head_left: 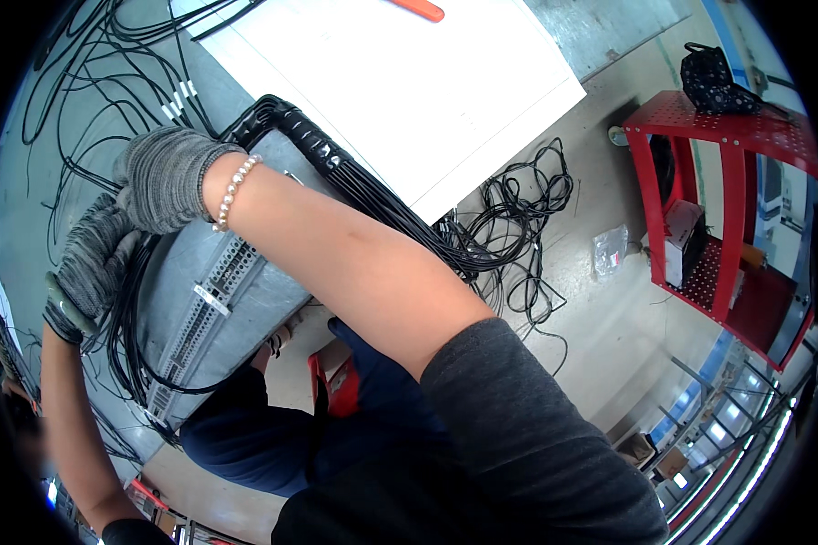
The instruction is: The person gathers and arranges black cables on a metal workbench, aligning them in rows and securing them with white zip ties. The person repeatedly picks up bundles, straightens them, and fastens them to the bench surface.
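Observation:
Both of my hands wear grey knit gloves and meet at the upper left over a bundle of black cables (129, 313). My right hand (165, 177) is closed around the bundle, its fingertips hidden from view. Just below and to the left, my left hand (95, 259) is closed on the same cables, fingers pressed together. To the right of my hands the bundle turns a corner in a shiny black tape-wrapped section (304, 136). Loose cable ends with white labels (177, 102) fan out beyond my right hand. A slotted metal strip (211, 300) lies on the grey metal work surface (277, 286) below my right forearm.
A large white sheet (427, 100) covers the far part of the work surface, with an orange-handled tool (418, 8) on it. Tangled black cables (527, 213) and a clear plastic bag (610, 252) lie on the floor. At right stands a red perforated cart (673, 113) bearing a dark patterned bag (713, 84).

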The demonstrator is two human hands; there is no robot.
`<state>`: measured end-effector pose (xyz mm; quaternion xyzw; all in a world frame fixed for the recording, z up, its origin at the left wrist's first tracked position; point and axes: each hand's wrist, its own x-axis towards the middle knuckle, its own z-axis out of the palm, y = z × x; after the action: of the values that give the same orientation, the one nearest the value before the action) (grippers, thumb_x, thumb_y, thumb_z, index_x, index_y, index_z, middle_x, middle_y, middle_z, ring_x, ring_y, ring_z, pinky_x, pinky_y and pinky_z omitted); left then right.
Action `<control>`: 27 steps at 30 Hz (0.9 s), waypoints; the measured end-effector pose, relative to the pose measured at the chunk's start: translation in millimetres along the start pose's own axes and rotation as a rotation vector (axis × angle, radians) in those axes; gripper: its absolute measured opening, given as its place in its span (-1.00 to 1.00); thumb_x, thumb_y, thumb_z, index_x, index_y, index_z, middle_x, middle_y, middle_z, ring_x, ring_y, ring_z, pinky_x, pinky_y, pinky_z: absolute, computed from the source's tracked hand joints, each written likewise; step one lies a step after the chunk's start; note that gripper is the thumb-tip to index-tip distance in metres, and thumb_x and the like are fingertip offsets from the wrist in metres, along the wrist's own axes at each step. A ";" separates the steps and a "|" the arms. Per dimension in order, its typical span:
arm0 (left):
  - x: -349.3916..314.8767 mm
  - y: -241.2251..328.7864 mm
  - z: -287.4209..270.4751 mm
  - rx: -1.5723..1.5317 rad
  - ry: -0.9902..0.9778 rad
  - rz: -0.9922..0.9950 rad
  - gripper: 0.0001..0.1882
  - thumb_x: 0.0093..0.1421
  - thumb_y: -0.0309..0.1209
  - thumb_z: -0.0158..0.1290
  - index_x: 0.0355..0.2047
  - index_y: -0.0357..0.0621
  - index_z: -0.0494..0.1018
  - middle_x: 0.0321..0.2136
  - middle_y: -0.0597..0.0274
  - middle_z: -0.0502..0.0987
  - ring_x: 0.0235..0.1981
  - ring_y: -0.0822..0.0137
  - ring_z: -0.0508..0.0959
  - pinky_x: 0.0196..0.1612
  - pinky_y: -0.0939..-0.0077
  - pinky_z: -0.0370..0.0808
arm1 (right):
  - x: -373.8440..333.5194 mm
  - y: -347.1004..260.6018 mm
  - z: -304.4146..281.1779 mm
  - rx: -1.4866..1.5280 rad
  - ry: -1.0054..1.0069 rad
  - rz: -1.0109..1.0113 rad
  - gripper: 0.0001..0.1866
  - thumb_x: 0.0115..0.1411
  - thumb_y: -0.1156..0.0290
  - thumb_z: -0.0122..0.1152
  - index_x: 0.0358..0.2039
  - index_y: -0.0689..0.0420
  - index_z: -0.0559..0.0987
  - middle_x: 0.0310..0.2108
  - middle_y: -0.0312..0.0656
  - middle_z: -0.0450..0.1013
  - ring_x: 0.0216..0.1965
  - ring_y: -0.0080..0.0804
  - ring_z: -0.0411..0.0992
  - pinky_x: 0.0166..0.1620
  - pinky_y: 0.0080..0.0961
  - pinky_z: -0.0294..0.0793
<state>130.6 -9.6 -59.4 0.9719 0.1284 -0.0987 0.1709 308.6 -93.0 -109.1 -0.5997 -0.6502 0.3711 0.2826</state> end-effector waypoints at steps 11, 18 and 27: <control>5.1 38.8 -20.7 -0.682 -0.247 -0.553 -0.73 0.20 -0.35 0.05 -0.21 -0.33 0.49 -0.40 0.13 0.57 -0.37 0.39 0.49 -0.21 0.46 0.42 | 6.1 -1.3 9.0 -0.134 -0.067 -0.010 -0.69 0.15 0.23 0.05 -0.27 0.17 0.62 -0.26 0.00 0.54 -0.20 -0.12 0.52 -0.08 -0.25 0.48; 6.9 56.3 -1.4 -0.514 -0.131 -0.616 -0.75 0.03 -0.47 0.16 -0.28 -0.38 0.54 -0.44 0.05 0.61 -0.40 0.41 0.54 -0.23 0.46 0.48 | 7.6 -2.4 5.4 -0.276 -0.089 -0.016 -0.69 0.11 0.26 0.12 -0.27 0.23 0.62 -0.24 0.04 0.54 -0.18 -0.13 0.53 -0.10 -0.28 0.50; -0.2 49.3 10.0 -0.367 -0.024 -0.535 -0.72 0.06 -0.41 0.13 -0.25 -0.36 0.51 -0.39 -0.14 0.58 -0.40 0.18 0.58 -0.23 0.37 0.46 | -39.9 -49.9 9.9 -0.294 -0.039 0.190 -0.68 0.11 0.24 0.20 -0.17 0.13 0.60 -0.22 -0.06 0.55 -0.13 -0.21 0.52 -0.11 -0.25 0.51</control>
<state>142.9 -58.0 -53.5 0.8554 0.3930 -0.1266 0.3128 276.9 -134.2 -70.5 -0.6862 -0.6430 0.3086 0.1428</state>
